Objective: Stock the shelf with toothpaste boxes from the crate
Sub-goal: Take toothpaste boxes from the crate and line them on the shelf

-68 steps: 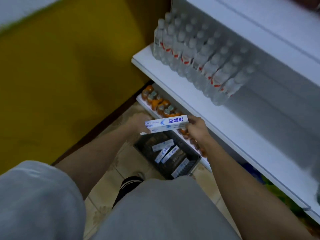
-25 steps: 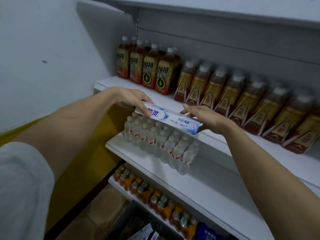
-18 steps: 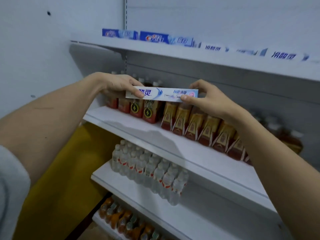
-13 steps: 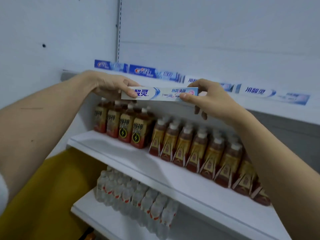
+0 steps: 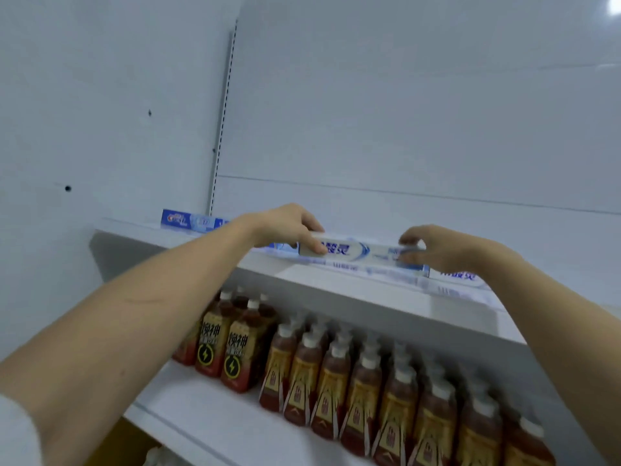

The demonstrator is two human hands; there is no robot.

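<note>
Above the top shelf [image 5: 353, 290] the back wall [image 5: 403, 112] rises bare, leaving open room to come down from overhead. Along that shelf's rear a row of toothpaste boxes [image 5: 191, 220] takes up the back strip, while its front edge lies bare. Below the top shelf, tea bottles [image 5: 336, 381] stand packed cap to cap, with only a narrow gap between their caps and the shelf's underside.

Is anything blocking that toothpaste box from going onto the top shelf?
Nothing visible does. Both hands, left and right, hold the box just above other boxes already lying on the top shelf, so it looks set to land on them.
</note>
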